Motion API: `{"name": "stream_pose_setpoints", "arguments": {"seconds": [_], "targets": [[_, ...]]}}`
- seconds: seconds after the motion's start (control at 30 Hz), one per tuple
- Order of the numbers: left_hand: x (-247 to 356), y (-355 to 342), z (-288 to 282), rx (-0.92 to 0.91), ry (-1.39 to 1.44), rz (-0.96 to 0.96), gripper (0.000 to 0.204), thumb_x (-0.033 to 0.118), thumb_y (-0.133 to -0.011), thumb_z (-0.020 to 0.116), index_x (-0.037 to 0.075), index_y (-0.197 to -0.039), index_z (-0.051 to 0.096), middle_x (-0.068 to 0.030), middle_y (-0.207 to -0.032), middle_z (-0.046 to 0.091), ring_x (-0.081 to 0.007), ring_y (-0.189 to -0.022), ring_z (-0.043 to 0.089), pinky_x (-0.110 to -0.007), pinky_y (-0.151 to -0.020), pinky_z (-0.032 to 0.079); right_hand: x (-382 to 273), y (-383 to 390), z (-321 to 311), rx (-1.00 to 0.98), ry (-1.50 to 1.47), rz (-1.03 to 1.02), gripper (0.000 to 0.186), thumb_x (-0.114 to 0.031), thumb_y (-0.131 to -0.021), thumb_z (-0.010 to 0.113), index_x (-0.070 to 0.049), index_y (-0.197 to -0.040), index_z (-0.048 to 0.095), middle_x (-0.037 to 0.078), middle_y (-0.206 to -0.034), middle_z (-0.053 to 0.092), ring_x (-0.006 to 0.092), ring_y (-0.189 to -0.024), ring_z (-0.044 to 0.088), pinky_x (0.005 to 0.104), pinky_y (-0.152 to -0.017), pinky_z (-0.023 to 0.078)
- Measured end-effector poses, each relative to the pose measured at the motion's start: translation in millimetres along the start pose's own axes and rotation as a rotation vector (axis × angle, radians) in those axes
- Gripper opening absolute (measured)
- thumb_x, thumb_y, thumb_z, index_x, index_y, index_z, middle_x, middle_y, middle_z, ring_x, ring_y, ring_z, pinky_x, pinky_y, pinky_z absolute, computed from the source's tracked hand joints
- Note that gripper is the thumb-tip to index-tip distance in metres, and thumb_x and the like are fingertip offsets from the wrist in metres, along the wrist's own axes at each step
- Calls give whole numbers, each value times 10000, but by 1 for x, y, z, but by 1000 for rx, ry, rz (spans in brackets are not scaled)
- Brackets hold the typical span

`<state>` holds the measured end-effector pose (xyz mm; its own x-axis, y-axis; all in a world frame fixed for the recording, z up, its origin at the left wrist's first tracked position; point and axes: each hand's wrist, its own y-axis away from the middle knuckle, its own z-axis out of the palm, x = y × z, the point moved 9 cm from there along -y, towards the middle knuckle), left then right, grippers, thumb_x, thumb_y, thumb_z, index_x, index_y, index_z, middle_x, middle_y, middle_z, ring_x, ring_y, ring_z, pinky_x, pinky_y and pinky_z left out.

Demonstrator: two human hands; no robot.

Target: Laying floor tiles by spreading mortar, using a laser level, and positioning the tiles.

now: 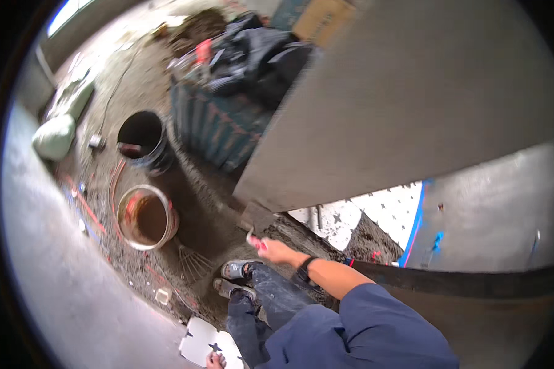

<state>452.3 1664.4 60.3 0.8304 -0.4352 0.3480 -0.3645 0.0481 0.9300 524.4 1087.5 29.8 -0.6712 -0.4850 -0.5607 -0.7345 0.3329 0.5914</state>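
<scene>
My right hand reaches forward from a blue sleeve, a dark watch on the wrist, and is shut on the pink handle of a trowel. The trowel's grey blade rests on the damp mortar at the foot of a large grey wall slab. My left hand is only partly in view at the bottom edge and grips a white tile with dark star marks. My shoes stand on the mortar bed just below the trowel.
A bucket of brown water and a black bucket stand to the left. Behind them is a blue crate heaped with dark bags. Laid white star tiles with blue tape lie to the right. A white sack sits far left.
</scene>
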Motion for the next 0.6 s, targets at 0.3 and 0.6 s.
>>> {"name": "stream_pose_setpoints", "arguments": {"seconds": [0.3, 0.6], "targets": [[216, -55, 25, -136, -318, 347, 151, 170, -896, 557, 20, -909, 538, -122, -752, 653, -177, -610, 634, -267, -535, 515, 187, 341, 10, -54, -287, 533, 499, -468, -902, 544, 22, -961, 616, 235, -829, 680, 396, -802, 678, 475, -731, 509], [264, -12, 223, -270, -925, 361, 225, 141, -868, 566, -20, -722, 625, -108, -670, 646, -163, -564, 605, -304, -513, 474, 316, 504, 73, 41, -674, 944, 353, -291, -820, 665, 59, -833, 622, 161, -672, 656, 251, -600, 672, 388, -551, 516]]}}
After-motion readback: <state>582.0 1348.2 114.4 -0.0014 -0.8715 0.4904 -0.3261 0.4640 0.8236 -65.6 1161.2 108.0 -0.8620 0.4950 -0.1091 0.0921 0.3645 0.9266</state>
